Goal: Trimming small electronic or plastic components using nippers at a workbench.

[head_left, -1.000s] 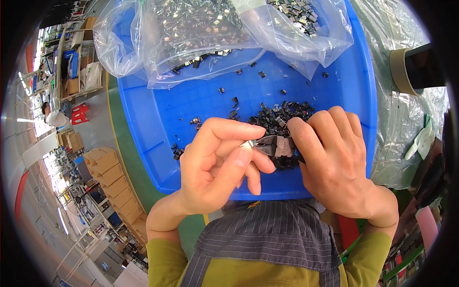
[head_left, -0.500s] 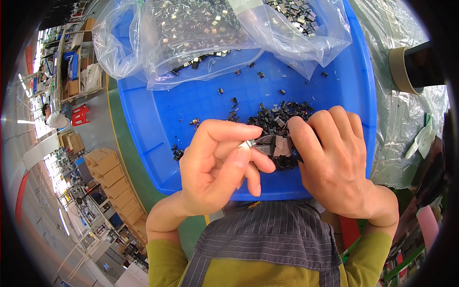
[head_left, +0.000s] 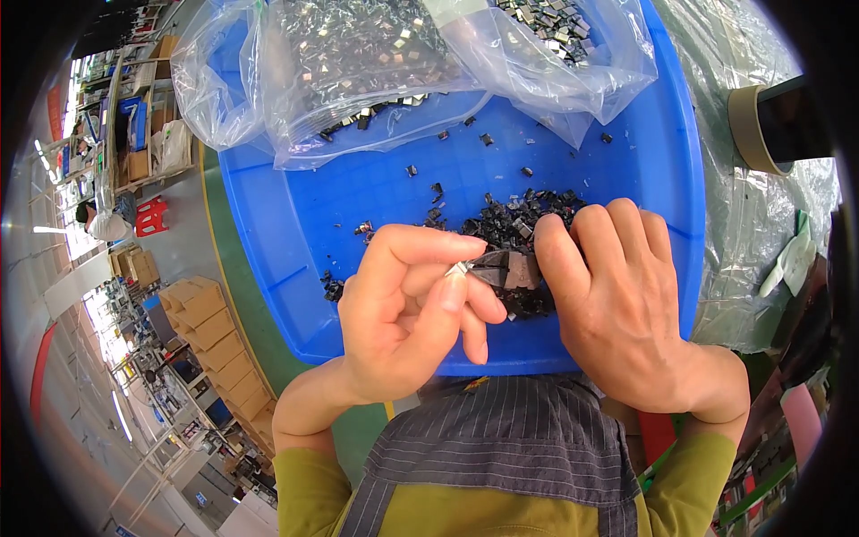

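My left hand (head_left: pixel 407 309) pinches a small silvery metal part (head_left: pixel 458 268) between thumb and forefinger, over the near edge of a blue plastic tray (head_left: pixel 295 242). My right hand (head_left: pixel 617 300) grips a dark stack of small parts (head_left: pixel 506 267) that touches the silvery piece. Behind my fingers lies a heap of small black parts (head_left: pixel 523 215) on the tray floor. A few loose black pieces (head_left: pixel 437 190) are scattered further back.
Clear plastic bags (head_left: pixel 376 63) full of small metal parts rest on the tray's far end. A roll of tan tape (head_left: pixel 752 125) sits at the right on crinkled plastic sheeting (head_left: pixel 761 224). Cardboard boxes (head_left: pixel 206 313) and shelving show far below at left.
Both hands stay nearly still; my left fingers shift slightly around the small silvery part against the dark stack.
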{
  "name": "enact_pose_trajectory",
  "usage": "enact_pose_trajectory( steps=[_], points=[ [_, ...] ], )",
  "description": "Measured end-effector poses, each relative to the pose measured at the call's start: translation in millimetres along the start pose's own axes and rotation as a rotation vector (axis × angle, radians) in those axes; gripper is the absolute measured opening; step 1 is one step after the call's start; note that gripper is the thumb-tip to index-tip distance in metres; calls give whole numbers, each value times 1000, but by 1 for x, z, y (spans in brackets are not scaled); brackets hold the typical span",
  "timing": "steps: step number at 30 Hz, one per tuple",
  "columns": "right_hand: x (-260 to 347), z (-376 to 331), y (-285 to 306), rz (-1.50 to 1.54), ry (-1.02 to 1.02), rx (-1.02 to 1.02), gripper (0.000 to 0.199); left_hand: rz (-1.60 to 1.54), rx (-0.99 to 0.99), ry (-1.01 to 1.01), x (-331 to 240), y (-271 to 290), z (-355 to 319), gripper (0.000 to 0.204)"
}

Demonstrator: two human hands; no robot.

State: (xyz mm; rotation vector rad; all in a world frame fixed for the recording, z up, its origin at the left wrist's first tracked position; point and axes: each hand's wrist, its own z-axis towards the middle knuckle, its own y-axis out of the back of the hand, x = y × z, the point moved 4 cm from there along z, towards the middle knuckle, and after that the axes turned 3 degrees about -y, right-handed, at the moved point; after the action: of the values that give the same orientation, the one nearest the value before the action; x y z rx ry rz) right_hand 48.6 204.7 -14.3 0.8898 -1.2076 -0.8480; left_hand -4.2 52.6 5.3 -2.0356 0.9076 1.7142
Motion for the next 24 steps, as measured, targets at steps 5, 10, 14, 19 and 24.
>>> enact_pose_trajectory(
  steps=[5,10,14,19,24],
  points=[
    [1,1,-1,-5,-27,61,34,-11,5,-1,5,0,1,21],
    [0,0,0,23,-36,102,33,-61,-12,9,6,-1,0,21],
    [-2,-1,1,191,-19,139,27,-142,-22,64,4,0,1,23],
    [-4,-2,-1,399,-27,228,22,-207,69,55,6,7,1,22],
    [-5,-2,-3,528,-39,305,22,-169,48,44,3,6,2,21]
  ],
)
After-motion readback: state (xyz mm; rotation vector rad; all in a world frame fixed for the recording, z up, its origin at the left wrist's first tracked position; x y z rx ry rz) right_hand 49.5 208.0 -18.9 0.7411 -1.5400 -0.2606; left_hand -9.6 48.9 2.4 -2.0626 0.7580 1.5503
